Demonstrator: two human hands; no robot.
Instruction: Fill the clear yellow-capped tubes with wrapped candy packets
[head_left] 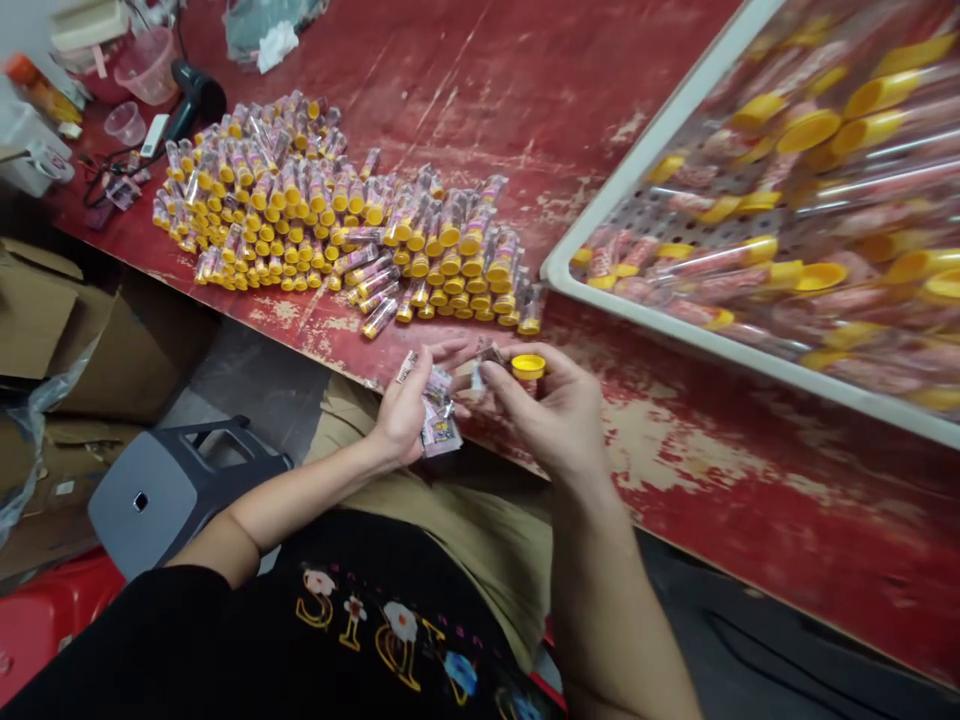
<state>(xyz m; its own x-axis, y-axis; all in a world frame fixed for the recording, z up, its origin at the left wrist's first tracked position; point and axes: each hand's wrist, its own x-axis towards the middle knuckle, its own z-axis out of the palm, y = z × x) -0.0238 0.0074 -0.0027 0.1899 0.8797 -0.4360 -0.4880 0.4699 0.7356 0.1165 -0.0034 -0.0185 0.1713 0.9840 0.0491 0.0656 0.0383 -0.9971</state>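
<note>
My left hand [409,405] is curled around several small printed plastic sleeves [441,425], which lie across its palm and hang below it. Close beside it, my right hand [559,400] grips a small tube with a yellow cap [529,367], the cap facing up. Between the thumb and fingers of that hand a bit of clear film or sleeve also shows; its exact shape is hard to make out. Just beyond both hands, a large stack of sleeved tubes with yellow caps [450,237] lies on the red table [480,90].
A white tray [739,385] of larger yellow-capped tubes stands on the right. At the far left are a black hair dryer [196,98], a pink basket [148,65] and cables. Below the table edge are a grey speaker-like box [150,500] and cardboard boxes [112,340].
</note>
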